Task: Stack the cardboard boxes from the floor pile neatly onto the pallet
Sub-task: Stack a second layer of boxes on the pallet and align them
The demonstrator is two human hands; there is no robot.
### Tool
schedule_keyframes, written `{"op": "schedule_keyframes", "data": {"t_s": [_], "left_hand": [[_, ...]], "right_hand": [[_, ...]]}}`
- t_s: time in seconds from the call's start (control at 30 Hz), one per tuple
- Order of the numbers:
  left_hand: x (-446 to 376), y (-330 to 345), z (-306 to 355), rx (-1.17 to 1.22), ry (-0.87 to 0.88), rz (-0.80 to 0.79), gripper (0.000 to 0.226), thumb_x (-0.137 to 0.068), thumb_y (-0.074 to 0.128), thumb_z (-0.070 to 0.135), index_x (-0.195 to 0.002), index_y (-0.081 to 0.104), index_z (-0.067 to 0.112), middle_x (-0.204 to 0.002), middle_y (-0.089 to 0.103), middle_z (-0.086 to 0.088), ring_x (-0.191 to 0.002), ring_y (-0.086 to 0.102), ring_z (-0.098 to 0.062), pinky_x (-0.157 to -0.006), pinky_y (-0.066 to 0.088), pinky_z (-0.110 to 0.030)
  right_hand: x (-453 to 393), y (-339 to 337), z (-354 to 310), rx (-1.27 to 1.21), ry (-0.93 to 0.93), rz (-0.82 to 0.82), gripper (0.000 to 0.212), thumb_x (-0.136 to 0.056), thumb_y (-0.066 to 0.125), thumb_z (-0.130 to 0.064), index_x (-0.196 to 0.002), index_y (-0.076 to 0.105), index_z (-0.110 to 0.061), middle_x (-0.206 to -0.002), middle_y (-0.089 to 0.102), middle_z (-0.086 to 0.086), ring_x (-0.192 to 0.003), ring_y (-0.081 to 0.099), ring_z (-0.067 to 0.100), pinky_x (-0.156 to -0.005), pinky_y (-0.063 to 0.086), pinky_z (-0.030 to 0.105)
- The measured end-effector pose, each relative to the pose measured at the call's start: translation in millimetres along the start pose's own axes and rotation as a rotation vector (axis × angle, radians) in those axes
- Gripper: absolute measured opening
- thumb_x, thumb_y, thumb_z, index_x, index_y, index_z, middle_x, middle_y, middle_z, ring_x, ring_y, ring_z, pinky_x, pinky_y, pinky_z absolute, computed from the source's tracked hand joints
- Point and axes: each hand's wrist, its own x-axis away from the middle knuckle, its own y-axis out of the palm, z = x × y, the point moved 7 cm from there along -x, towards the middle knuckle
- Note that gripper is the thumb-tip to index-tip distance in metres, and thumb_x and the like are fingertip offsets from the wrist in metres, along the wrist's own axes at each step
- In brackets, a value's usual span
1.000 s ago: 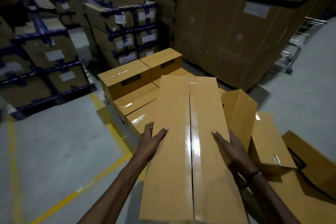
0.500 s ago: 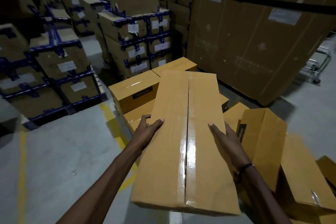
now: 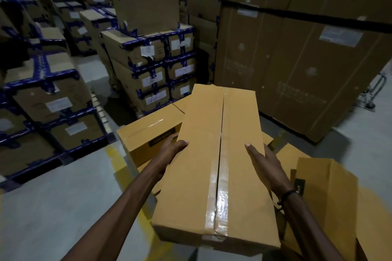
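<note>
I hold a long taped cardboard box (image 3: 218, 163) lengthwise in front of me, raised above the others. My left hand (image 3: 170, 151) grips its left edge, thumb on top. My right hand (image 3: 264, 163) grips its right edge, thumb on top and fingers down the side. Beneath and ahead lie stacked tan boxes (image 3: 148, 140), one with a black label; the pallet under them is hidden. More tan boxes of the floor pile (image 3: 324, 197) lie tumbled at my right.
Blue-taped cartons (image 3: 152, 65) are stacked on pallets ahead and to the left (image 3: 53, 99). A tall strapped carton wall (image 3: 297, 65) rises at the right, with a metal trolley (image 3: 371, 95) beside it. A yellow floor line (image 3: 118, 165) crosses the grey concrete floor.
The box has risen and moved forward over the stacked boxes. My view has tilted up and moved closer to them. Both hands keep their grip.
</note>
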Motion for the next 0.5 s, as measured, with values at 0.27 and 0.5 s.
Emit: {"op": "schedule_keyframes", "data": {"t_s": [0.27,0.5], "left_hand": [[-176,-49,22,-0.131,-0.07,-0.086,0.05,-0.084,0.076,0.037,-0.123,0.049,0.022,-0.136,0.06,-0.015,-0.106,0.063,-0.016,-0.104,0.042,-0.036],[-293,-59,71,-0.207,-0.073,-0.19,0.031,-0.084,0.077,0.021,-0.092,0.048,0.013,-0.107,0.058,-0.023,-0.084,0.065,-0.02,-0.08,0.044,-0.029]], "right_hand": [[-92,61,-25,-0.098,0.059,0.139,0.061,-0.092,0.066,-0.059,-0.143,0.054,-0.028,-0.133,0.062,-0.011,-0.116,0.06,0.01,-0.09,0.047,0.029],[-159,87,-27,-0.092,0.175,0.325,0.112,-0.064,0.067,-0.091,-0.154,0.039,-0.031,-0.154,0.048,-0.004,-0.136,0.05,0.021,-0.112,0.044,0.05]]}}
